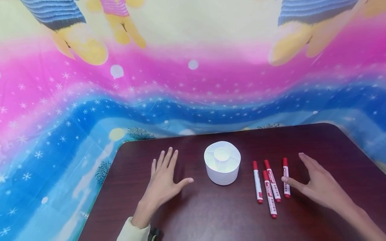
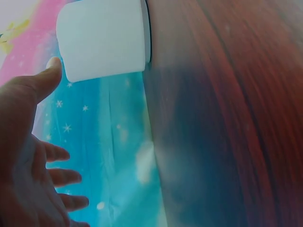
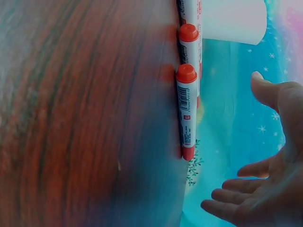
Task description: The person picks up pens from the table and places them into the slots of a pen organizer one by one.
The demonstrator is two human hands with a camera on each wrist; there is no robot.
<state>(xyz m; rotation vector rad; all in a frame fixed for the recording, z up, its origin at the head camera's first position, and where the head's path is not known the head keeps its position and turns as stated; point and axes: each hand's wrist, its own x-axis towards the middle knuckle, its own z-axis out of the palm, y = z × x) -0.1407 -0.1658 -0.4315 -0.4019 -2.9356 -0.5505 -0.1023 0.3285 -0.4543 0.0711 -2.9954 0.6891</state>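
Observation:
A round white organizer with a central ring and divided compartments stands on the dark table. To its right lie several white markers with red caps, among them a rightmost marker, a leftmost marker and a front marker. My left hand hovers left of the organizer, fingers spread and holding nothing. My right hand is beside the rightmost marker, its thumb overlapping that marker in the head view; its fingers are extended with nothing in them. The right wrist view shows the nearest marker apart from the right hand.
The dark brown wooden table has rounded far corners. Behind it hangs a pink and blue curtain printed with snowflakes and cartoon figures, meeting the table's back edge. A pale sleeve covers the left forearm.

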